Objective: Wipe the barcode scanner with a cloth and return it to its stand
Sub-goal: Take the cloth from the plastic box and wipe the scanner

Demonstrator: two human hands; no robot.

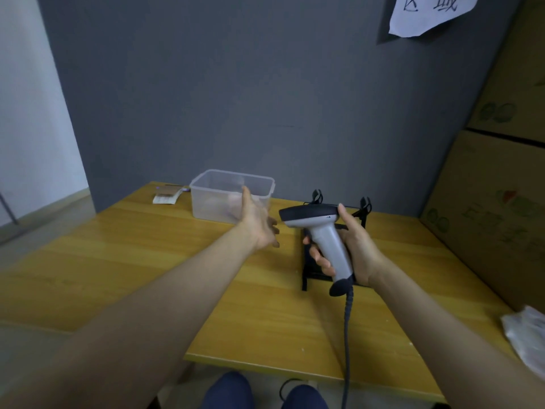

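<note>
Dark-blue-trousered knees [230,391] sit just under the near edge of a yellow wood-grain table [118,267], where a person holds a grey pistol-shaped barcode scanner with a dark head [321,231] clear of the surface. Right hand [351,246] is wrapped around the scanner's handle, thumb up by the head; its dark coiled cable [345,335] drops over the near edge. Left hand [259,222] is spread and holds nothing, reaching toward a clear plastic tub [206,190] near the far edge, where something pale pink lies, perhaps the cloth. Behind the scanner stands its black wire stand [364,206], vacant. Judging by this, lifting is done; wiping appears not yet begun, and the return remains. A crumpled white bag [525,335] lies at the right edge.
</note>
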